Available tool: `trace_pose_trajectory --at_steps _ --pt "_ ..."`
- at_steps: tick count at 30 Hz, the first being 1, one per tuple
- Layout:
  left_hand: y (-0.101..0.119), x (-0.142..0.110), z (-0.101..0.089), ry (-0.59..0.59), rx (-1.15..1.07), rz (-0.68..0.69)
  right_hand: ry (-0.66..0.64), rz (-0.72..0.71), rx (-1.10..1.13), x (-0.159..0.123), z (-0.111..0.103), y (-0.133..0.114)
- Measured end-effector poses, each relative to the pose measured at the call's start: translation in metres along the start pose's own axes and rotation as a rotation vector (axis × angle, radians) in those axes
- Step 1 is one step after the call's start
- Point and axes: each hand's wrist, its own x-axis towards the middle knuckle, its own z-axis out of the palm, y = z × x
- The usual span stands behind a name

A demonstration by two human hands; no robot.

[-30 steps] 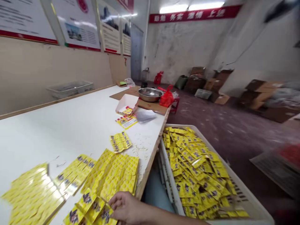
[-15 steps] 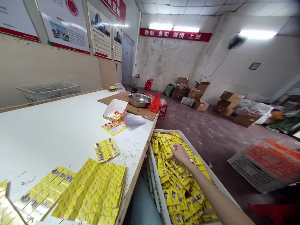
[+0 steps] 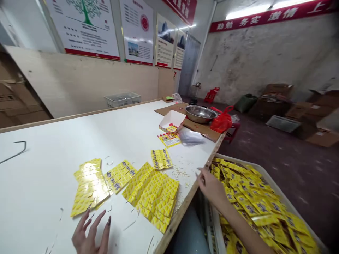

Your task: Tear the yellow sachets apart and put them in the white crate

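My left hand is at the lower left over the white table, fingers spread and holding nothing. Just beyond its fingertips lies a pile of shiny yellow sachet strips, with a smaller sachet sheet beside it. A larger stack of yellow sachet sheets spreads between my two hands. My right hand is over the table's right edge, fingers loosely bent and apart, with nothing seen in them. Below that forearm stands a pale plastic crate full of yellow sachets. A small sachet sheet lies farther back.
Thin trimmings litter the white table. Toward the back are an open carton, clear plastic bags, a steel basin and a red bag. A bent dark wire lies at far left.
The view has turned left. My right hand has left the sachets in the crate and moved to the table edge. My left hand has come into view beside the sachet strips.
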Motion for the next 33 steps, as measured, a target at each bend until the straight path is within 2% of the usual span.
trace_pose_trajectory --at_steps 2,4,8,11,13,16,18,21,23,27,30,33 --pt "0.001 0.004 -0.002 0.010 0.035 -0.032 -0.095 -0.075 0.029 0.009 0.014 -0.034" --pt "-0.005 0.005 -0.005 0.016 0.068 -0.056 -0.149 -0.073 0.043 0.024 0.030 -0.059" --pt "-0.032 0.003 -0.001 0.013 0.124 -0.201 -0.126 0.046 0.016 0.066 0.058 -0.081" --pt "-0.046 0.004 0.006 -0.013 0.116 -0.316 -0.106 0.091 -0.011 0.086 0.066 -0.095" --pt "-0.048 0.005 0.008 -0.020 0.099 -0.328 -0.110 0.049 -0.012 0.085 0.068 -0.108" --pt "-0.048 0.006 0.009 -0.002 0.073 -0.335 -0.193 -0.028 0.003 0.065 0.069 -0.126" --pt "-0.048 0.006 0.008 0.003 0.064 -0.330 -0.250 -0.032 0.011 0.049 0.071 -0.128" --pt "-0.049 0.006 0.009 0.008 0.051 -0.328 -0.277 -0.013 0.040 0.038 0.072 -0.113" --pt "-0.049 0.007 0.010 0.017 0.040 -0.339 -0.344 -0.022 0.100 0.042 0.074 -0.098" --pt "-0.050 0.009 0.011 0.016 0.024 -0.359 -0.573 -0.117 0.308 0.055 0.076 -0.077" --pt "-0.050 0.009 0.011 0.003 0.013 -0.368 -0.662 -0.202 0.428 0.059 0.075 -0.074" --pt "-0.049 0.007 0.009 0.009 -0.001 -0.370 -0.699 -0.269 0.473 0.062 0.064 -0.076"
